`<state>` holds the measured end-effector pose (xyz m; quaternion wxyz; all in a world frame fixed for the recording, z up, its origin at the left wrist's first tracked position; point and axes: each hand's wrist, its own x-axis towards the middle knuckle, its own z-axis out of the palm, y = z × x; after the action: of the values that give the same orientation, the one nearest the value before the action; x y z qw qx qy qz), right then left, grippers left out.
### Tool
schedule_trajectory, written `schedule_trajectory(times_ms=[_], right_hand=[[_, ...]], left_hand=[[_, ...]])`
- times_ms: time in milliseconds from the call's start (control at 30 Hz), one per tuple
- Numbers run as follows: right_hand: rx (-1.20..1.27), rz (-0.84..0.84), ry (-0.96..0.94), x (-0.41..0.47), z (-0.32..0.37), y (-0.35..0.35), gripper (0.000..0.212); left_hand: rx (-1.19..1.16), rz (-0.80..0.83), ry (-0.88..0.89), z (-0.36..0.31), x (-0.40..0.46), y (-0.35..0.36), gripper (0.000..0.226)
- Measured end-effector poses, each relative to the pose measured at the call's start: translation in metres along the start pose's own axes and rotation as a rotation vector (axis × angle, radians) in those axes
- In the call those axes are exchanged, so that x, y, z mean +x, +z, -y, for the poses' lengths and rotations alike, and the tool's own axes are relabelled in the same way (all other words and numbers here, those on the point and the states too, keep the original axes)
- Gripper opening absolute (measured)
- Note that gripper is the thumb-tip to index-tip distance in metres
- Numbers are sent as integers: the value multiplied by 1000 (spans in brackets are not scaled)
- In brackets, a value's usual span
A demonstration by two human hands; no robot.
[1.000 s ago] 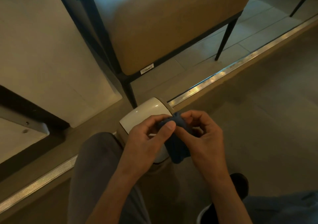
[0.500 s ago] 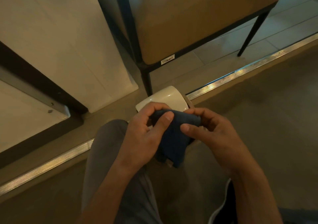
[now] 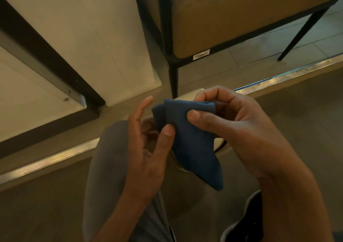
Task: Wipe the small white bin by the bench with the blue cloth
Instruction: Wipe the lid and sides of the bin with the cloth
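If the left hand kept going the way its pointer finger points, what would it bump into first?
Probably the black bench leg. The left hand points up and away past the blue cloth toward it, though depth is hard to judge, so it might pass beside it.

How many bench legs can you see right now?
2: one black leg just behind the blue cloth, another at upper right. Other legs may lie outside the frame.

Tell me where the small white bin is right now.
In the head view the small white bin sits centre frame on the floor at the foot of the bench leg, mostly hidden behind the blue cloth held by both hands.
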<state>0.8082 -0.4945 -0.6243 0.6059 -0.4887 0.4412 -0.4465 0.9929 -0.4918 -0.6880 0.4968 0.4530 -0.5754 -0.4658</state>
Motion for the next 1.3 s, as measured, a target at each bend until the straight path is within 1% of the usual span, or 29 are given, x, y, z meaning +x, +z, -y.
schedule_trajectory(times_ms=[100, 167, 233, 300, 367, 433, 500, 533, 600, 667, 700, 800, 900, 967, 1033, 1200, 1300], right_hand=[[-26, 32, 0, 12, 1, 8, 26], [-57, 53, -2, 19, -1, 15, 27], [-33, 90, 41, 26, -5, 21, 28], [-49, 120, 81, 32, -8, 24, 29], [-139, 127, 101, 36, -14, 24, 30], [-225, 147, 131, 40, -20, 21, 32], [-335, 153, 152, 44, -28, 18, 28], [-417, 116, 138, 47, -34, 16, 24], [-581, -72, 63, 56, -48, 10, 13], [-660, -247, -18, 67, -62, 4, 7], [-680, -288, -37, 72, -68, 0, 8], [-746, -285, -31, 86, -83, -9, 13], [-848, -218, -56, 99, -90, -13, 20], [-940, -161, -85, 104, -94, -14, 21], [-1042, -143, -116, 107, -98, -15, 20], [-1178, -167, -128, 103, -108, -5, 26], [-1200, -226, -154, 104, -114, -2, 30]], left_hand=[[-46, -62, 45, -1, -12, 0, 54], [-55, -88, 80, 3, -18, 1, 57], [-46, -103, 69, 8, -22, 2, 56], [13, -125, 36, 14, -23, 3, 49], [79, -150, -1, 23, -26, 3, 42], [108, -172, -35, 33, -27, 3, 40], [146, -217, -62, 41, -28, 4, 39], [167, -246, -80, 46, -27, 5, 37], [200, -301, -115, 56, -27, 7, 34], [234, -337, -139, 65, -28, 11, 34], [255, -351, -152, 69, -28, 14, 34], [304, -362, -201, 78, -33, 26, 38], [235, -318, -314, 84, -42, 39, 43], [228, -323, -370, 85, -48, 47, 43], [239, -334, -426, 86, -57, 56, 45], [176, -327, -595, 93, -76, 72, 45], [133, -373, -596, 97, -66, 70, 39]])
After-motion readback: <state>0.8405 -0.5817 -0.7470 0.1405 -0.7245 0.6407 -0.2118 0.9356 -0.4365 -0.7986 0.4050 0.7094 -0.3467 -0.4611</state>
